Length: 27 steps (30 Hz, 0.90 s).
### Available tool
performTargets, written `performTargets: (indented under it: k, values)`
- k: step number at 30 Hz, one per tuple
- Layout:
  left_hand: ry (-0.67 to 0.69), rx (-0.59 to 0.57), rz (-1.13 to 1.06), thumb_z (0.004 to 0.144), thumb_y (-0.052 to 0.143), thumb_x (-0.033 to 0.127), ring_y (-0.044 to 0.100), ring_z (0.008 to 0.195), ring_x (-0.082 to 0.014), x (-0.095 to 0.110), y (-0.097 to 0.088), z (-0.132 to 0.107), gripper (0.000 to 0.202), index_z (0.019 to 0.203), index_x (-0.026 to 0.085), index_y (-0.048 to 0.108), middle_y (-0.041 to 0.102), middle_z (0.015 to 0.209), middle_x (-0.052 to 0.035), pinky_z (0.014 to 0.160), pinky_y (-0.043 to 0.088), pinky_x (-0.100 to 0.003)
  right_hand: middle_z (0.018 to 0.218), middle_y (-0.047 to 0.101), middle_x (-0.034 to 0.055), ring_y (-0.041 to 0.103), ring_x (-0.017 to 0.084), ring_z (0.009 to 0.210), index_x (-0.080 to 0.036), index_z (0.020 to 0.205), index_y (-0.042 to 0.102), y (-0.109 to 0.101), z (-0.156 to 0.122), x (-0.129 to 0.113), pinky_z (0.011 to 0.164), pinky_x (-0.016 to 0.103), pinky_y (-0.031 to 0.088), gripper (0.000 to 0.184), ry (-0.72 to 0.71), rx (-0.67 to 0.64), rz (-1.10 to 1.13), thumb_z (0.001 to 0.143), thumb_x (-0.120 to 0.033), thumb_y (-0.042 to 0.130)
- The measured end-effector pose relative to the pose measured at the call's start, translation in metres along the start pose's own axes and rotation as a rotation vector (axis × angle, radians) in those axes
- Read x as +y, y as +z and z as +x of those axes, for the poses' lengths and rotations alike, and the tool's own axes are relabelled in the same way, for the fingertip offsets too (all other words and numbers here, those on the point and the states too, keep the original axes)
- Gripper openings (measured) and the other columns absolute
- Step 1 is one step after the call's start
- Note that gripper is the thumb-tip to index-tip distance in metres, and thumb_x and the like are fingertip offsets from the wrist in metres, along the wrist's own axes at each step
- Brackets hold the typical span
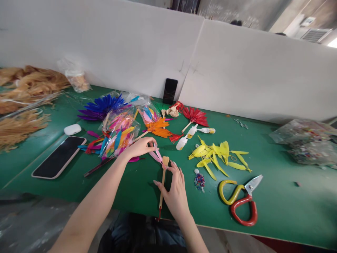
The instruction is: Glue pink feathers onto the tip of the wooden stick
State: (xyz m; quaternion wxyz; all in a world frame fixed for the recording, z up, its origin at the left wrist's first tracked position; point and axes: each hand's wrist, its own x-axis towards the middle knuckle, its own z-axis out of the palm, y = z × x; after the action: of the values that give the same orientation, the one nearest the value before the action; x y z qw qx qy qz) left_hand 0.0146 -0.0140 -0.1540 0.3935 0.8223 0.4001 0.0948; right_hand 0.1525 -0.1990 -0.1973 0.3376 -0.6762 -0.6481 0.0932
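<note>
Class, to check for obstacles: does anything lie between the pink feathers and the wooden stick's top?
Nothing visible: the pink feathers in the left hand reach the stick, which the right hand holds.

Scissors [240,200] right of stick [162,182]

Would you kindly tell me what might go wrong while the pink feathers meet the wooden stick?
The pink feathers are pinched only at fingertips by the left hand, so they might slip off the wooden stick. The stick's lower end reaches the table edge; if the right hand loosens, it could fall.
</note>
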Motion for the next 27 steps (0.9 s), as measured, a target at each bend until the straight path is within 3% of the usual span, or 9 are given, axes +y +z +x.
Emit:
performTargets:
  k: [11, 16, 27]
  values:
    - [0.005, 0.055, 0.016, 0.083, 0.045, 0.053, 0.058, 0.070, -0.0167, -0.008, -0.001, 0.000, 0.036, 0.092, 0.021, 0.059, 0.061, 0.083, -0.0024, 0.063, 0.040, -0.026, 0.132, 0.048, 0.0122, 0.035, 0.026, 0.130, -0.020, 0.118, 0.045, -0.001, -0.001, 0.000, 0.105, 0.052, 0.031, 0.043, 0.030, -0.044, 0.012, 0.082, -0.043, 0.056]
    - [-0.040, 0.073, -0.053, 0.086, 0.041, 0.051, 0.061, 0.072, -0.0179, -0.009, 0.004, 0.003, 0.036, 0.088, 0.020, 0.058, 0.064, 0.085, -0.0037, 0.063, 0.042, -0.027, 0.133, 0.048, 0.0130, 0.037, 0.027, 0.129, -0.020, 0.117, 0.046, 0.000, -0.001, 0.000, 0.103, 0.053, 0.033, 0.043, 0.016, -0.027, 0.003, 0.082, -0.042, 0.056]
    - [-0.058, 0.087, -0.223, 0.075, 0.060, 0.035, 0.063, 0.072, -0.0161, -0.010, 0.010, 0.007, 0.019, 0.085, 0.019, 0.058, 0.066, 0.082, -0.0025, 0.065, 0.050, -0.029, 0.130, 0.050, 0.0128, 0.040, 0.027, 0.127, -0.020, 0.117, 0.048, -0.003, 0.001, -0.002, 0.101, 0.051, 0.036, 0.042, -0.002, 0.003, -0.011, 0.081, -0.041, 0.058]
